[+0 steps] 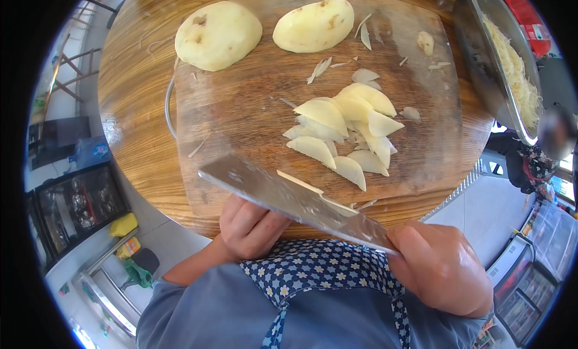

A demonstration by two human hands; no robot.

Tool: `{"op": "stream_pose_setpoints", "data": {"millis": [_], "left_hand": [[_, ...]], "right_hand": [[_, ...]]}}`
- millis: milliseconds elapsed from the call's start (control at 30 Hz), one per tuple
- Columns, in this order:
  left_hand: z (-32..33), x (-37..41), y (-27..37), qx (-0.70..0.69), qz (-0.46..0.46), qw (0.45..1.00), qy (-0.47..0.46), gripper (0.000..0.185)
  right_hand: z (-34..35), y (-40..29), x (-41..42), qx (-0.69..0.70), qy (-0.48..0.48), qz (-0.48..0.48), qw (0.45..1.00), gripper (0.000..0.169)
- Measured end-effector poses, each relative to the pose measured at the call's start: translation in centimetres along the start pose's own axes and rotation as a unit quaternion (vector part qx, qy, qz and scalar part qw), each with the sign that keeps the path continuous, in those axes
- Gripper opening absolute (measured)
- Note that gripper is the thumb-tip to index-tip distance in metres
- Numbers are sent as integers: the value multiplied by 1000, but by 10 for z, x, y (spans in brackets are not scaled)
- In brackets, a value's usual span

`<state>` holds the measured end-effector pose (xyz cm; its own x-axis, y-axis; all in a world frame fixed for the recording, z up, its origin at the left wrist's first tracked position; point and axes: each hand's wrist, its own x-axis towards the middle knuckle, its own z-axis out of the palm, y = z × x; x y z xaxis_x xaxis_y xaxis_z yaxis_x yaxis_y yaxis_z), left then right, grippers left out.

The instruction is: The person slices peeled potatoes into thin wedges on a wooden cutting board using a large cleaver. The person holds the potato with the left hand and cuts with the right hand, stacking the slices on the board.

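Note:
My right hand (440,267) grips the handle of a broad cleaver (280,200), held tilted over the near edge of a wooden cutting board (226,118). My left hand (253,229) is partly hidden behind the blade at its left half; whether its curled fingers hold anything cannot be seen. A pale strip of potato (298,182) shows along the blade's far edge. Beyond the blade, several thin potato slices (323,116) lie in a loose heap. Two large peeled potato pieces (219,35) (314,26) rest at the board's far side, with small scraps around.
A metal basin (481,60) with shredded potato (515,73) stands at the table's right. A metal wire loop (169,107) sticks out from the board's left side. The round wooden table (135,100) surrounds the board. Another person (533,164) is at the far right.

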<state>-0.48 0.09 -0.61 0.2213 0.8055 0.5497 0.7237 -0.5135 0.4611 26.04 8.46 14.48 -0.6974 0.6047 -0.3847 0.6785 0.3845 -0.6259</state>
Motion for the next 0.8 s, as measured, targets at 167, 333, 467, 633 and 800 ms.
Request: {"op": "stream_pose_setpoints", "data": {"millis": [167,333,467,633,800], "left_hand": [[-7,-23,-2,-71,-57,991,-100,37],[-8,-25,-5,-77,-52,989,-116,32],[-7,-20,-2,-49,-42,994,-88,31],[0,-16,1,-15,-43,998,-37,36],[-2,-9,1,-6,-24,999,-28,36]], "right_hand": [[5,-2,-9,-17,-13,9,1000,24],[9,1,-7,-15,-10,0,1000,25],[9,2,-6,-28,-12,-1,1000,25],[6,6,-5,-13,-31,-3,999,25],[4,8,-5,-4,-42,-2,999,25]]}}
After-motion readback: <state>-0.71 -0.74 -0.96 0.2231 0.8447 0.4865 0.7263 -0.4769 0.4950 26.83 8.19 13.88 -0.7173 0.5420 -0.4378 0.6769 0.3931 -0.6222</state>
